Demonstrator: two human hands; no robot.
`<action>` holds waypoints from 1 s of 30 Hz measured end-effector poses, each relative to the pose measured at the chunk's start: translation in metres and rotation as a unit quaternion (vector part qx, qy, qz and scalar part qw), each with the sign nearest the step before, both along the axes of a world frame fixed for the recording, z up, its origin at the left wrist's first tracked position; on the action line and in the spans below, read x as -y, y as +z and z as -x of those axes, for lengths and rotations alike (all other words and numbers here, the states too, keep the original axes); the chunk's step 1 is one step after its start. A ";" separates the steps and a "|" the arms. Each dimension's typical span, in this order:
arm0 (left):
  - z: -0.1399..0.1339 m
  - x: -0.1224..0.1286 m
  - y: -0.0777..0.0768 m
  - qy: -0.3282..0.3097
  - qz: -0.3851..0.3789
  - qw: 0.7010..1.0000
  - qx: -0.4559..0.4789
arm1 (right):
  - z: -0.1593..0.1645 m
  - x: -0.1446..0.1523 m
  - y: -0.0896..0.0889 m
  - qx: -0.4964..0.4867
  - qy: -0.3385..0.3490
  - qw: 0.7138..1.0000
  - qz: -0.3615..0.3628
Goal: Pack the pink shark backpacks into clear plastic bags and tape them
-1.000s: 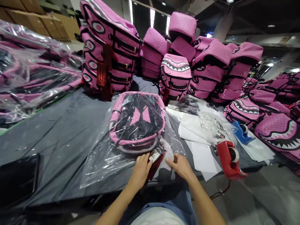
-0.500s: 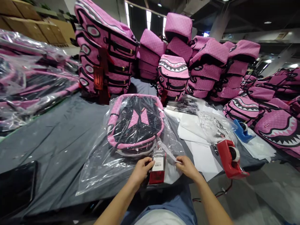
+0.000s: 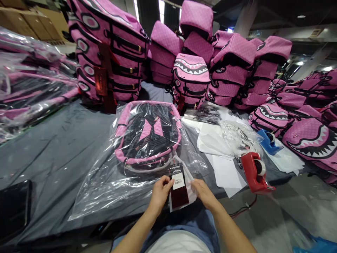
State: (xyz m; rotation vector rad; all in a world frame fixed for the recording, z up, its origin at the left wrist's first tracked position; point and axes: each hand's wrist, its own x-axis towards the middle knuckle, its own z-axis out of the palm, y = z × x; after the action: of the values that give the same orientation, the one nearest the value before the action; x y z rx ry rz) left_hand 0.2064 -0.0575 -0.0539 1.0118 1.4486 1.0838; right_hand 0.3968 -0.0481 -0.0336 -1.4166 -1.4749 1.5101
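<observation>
A backpack (image 3: 151,161) with pink edges and a black mesh back lies in front of me inside a clear plastic bag (image 3: 105,189). Two pink angular patches mark its middle. From its near side hangs a dark red and black hang tag (image 3: 180,198) bearing a white barcode label. My left hand (image 3: 160,193) pinches the tag's left edge between thumb and fingers. A thin white sheet (image 3: 190,175) runs behind the tag, and my right hand (image 3: 204,192) is closed on its right edge. The right fingertips are partly hidden.
Stacked pink backpacks (image 3: 116,52) line the back. Bagged ones (image 3: 34,95) lie left, above a black tablet-like object (image 3: 15,203). White papers (image 3: 226,172), a red tape dispenser (image 3: 254,175) and a blue one (image 3: 268,142) sit right, near the table edge.
My right hand has moved left, closer to the tag, bringing the white sheet behind it. The tag's black upper part now shows more plainly. The whole view has shifted slightly.
</observation>
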 end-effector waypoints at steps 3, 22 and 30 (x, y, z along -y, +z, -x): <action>-0.001 0.005 -0.007 -0.073 0.000 0.993 -0.088 | 0.002 -0.003 -0.008 0.104 -0.021 0.991 -0.084; 0.011 -0.082 0.055 -0.560 -0.574 0.474 -0.364 | -0.009 0.073 -0.001 0.294 0.122 0.848 -0.424; 0.031 -0.057 0.054 -0.472 -0.616 0.487 -0.401 | -0.014 -0.042 0.029 0.392 0.016 0.717 -0.576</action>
State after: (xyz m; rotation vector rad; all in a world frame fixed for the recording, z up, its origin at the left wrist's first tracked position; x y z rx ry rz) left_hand 0.1758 -0.0002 0.0000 3.1668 0.0706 0.5838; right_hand 0.4111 -0.0059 -0.0049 -1.1323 -2.2621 -0.3088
